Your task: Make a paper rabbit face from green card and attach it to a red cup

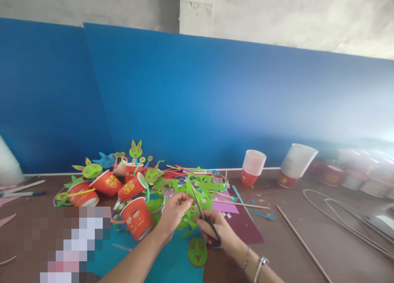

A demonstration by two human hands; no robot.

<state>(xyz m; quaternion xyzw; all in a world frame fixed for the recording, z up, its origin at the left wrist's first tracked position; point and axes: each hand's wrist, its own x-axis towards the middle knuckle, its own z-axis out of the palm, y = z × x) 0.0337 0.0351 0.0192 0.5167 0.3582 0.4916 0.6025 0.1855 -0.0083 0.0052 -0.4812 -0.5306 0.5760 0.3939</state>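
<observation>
My right hand point(217, 227) grips black-handled scissors point(200, 211), whose blades point up and to the left, over cut green paper point(201, 184). Close to the blades, my left hand point(175, 213) is closed in a pinch on a small piece of green paper point(193, 208) with a reddish mark. Just below the hands lies a round green paper face point(197, 252), partly on a blue sheet point(172, 262). To the left of my left hand, a red paper cup point(137, 218) is tipped over.
Several red cups point(107, 183) with green paper faces lie heaped at the left. Stacked cups point(253, 168) and a bagged stack point(295, 166) stand along the blue board point(197, 102). A thin stick point(303, 242) and a looped cable point(341, 215) lie at the right.
</observation>
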